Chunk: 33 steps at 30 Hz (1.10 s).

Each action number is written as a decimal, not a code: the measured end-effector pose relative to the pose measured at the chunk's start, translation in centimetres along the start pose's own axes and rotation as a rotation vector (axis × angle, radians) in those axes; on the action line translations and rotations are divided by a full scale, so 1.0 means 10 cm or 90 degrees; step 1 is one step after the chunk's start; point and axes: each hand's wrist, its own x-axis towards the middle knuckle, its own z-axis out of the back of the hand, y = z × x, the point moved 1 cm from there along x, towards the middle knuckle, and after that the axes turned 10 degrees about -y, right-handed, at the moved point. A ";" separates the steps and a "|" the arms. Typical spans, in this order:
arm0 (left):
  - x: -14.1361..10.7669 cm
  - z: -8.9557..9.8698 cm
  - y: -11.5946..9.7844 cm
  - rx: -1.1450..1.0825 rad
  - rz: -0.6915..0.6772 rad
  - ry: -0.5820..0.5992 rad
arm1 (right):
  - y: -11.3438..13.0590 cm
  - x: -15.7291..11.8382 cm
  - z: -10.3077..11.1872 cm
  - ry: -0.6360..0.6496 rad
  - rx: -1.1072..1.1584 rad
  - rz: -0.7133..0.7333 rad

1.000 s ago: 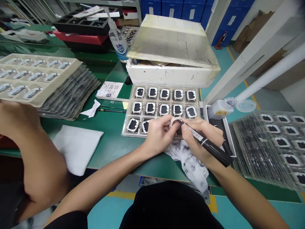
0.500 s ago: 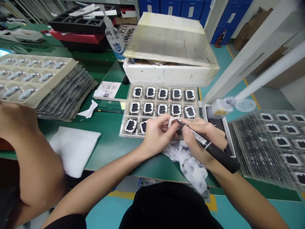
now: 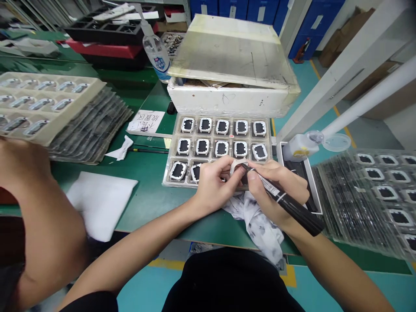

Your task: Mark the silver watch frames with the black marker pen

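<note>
Head view | left hand [image 3: 215,182] pinching white frame [image 3: 233,167] | right hand [image 3: 280,182] wrapped round black marker [image 3: 297,211], tip at frame | frame above near edge of tray [image 3: 178,184] | cloth [image 3: 262,229] over worktop's [image 3: 152,208] front edge

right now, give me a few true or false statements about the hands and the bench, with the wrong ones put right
1. The right hand holds a black marker. True.
2. The left hand is empty. False: the left hand holds a small pale piece.
3. The white box stands behind the tray. True.
4. The pump bottle is right of the white box. False: the pump bottle is to its left.
5. A spotted cloth hangs over the near edge of the green table. True.
</note>
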 end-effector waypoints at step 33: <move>-0.02 0.03 -0.02 0.075 -0.067 -0.008 | 0.03 0.02 -0.01 0.008 -0.006 0.041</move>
